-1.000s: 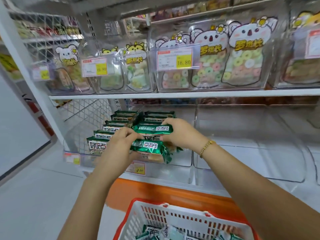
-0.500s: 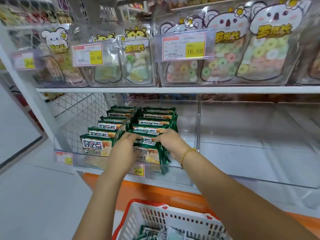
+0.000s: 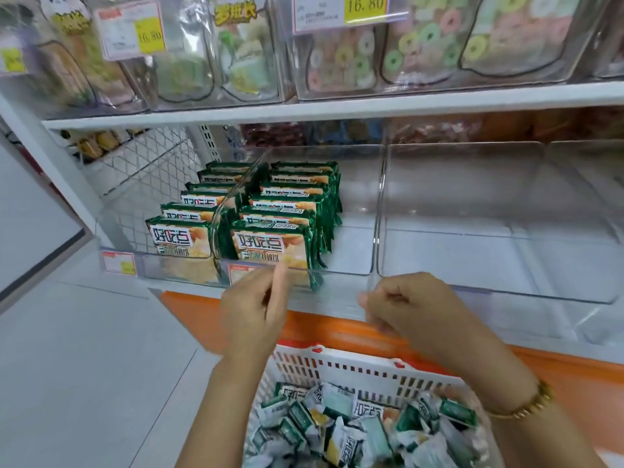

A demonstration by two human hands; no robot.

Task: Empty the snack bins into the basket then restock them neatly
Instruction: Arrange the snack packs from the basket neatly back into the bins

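Both hands hang empty just before the bin's (image 3: pixel 337 274) front wall: left hand (image 3: pixel 253 312) loose with its forefinger out, right hand (image 3: pixel 408 305) curled (whether it touches the wall I cannot tell). Packets (image 3: pixel 270 244) stand upright in rows along the bin's left side, labels forward for neatness. Below the bin, the basket (image 3: pixel 337 363) holds more, likely awaiting restocking.
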